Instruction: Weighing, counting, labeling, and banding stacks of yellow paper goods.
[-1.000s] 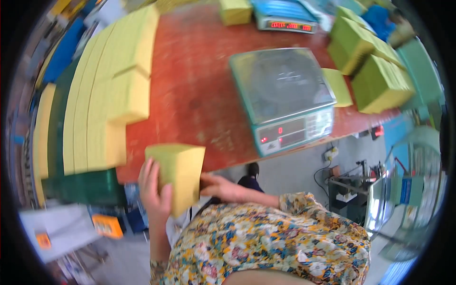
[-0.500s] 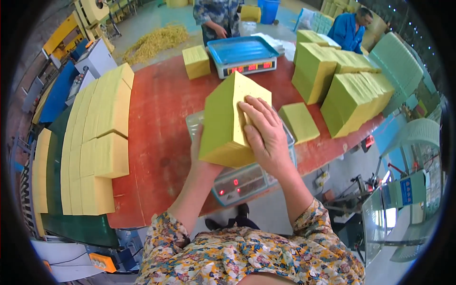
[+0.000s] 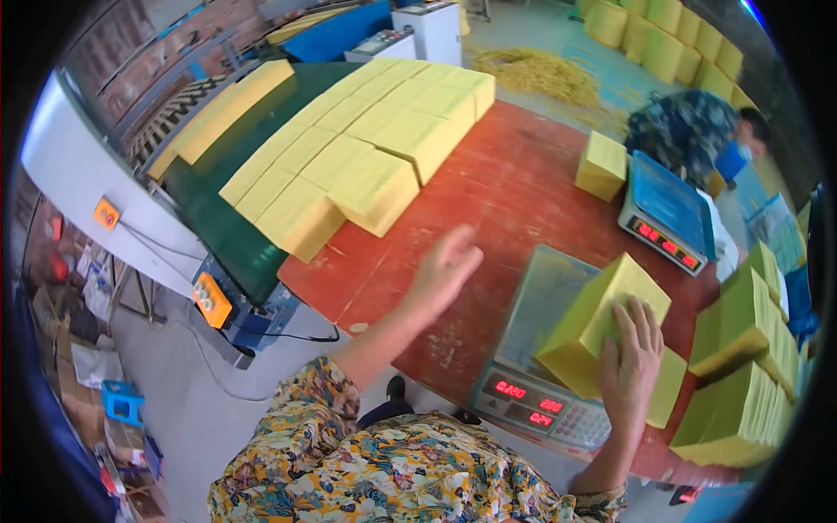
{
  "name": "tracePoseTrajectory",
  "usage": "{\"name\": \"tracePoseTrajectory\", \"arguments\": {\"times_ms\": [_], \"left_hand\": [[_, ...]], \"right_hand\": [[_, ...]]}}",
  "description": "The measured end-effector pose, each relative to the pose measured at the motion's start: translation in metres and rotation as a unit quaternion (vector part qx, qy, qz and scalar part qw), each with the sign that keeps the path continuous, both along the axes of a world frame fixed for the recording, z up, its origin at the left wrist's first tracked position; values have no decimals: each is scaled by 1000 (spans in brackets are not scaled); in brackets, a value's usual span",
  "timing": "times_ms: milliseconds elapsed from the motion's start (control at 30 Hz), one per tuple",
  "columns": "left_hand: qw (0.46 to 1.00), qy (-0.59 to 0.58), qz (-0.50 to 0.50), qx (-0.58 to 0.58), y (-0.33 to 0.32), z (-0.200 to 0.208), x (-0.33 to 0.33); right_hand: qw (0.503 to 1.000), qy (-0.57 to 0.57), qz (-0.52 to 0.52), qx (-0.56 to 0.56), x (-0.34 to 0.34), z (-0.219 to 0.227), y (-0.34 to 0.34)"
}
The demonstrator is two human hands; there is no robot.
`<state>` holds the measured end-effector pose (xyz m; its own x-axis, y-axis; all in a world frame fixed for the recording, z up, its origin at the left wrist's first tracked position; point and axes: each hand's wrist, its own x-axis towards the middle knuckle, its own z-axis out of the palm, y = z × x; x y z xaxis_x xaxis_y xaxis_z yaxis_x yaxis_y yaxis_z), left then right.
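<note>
A thick block of stacked yellow paper sheets (image 3: 580, 336) rests slantwise on the right part of a scale (image 3: 549, 292) with a clear-covered plate and lit red digits. Around the block's near right side lies my right hand (image 3: 631, 362), thumb and fingers spread over the paper. My left hand (image 3: 443, 272) is held over the red table, left of the scale, empty, with its fingers loosely bent and apart. Rows of similar yellow paper blocks (image 3: 349, 148) sit beyond it on the left, partly on a dark green belt (image 3: 218, 209).
A second scale with a blue tray (image 3: 667, 205) stands at the far right beside a single yellow block (image 3: 602, 166). Taller yellow stacks (image 3: 741, 383) line the table's right end. A co-worker in camouflage clothing (image 3: 684, 131) bends behind the table. An orange control box (image 3: 211, 301) is at lower left.
The paper block has come down from between both hands onto the scale. My left hand has let go and moved left; the view has turned left, and the scale's digits have changed.
</note>
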<state>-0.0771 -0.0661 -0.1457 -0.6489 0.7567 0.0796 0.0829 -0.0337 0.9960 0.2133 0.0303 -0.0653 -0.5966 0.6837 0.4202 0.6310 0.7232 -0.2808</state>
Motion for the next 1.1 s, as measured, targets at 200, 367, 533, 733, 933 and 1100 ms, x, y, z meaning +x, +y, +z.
{"name": "tracePoseTrajectory", "arguments": {"times_ms": [200, 367, 533, 733, 933, 1100], "left_hand": [[810, 491, 194, -255, -35, 12, -185], [719, 546, 74, -424, -43, -12, -242], [745, 592, -41, -305, -53, -29, -249], [742, 574, -285, -197, -98, 4, -203], [792, 535, -289, -52, -182, 1, -177], [998, 37, 16, -54, -277, -82, -104]], "right_hand": [[996, 77, 50, -12, -63, 42, -44], [962, 98, 247, -57, -213, 24, -76], [941, 149, 288, -100, -329, -30, -56], [944, -21, 281, -171, -393, -50, -28], [889, -173, 228, -357, -305, -77, -66], [911, -66, 109, -392, -230, -100, -137]]}}
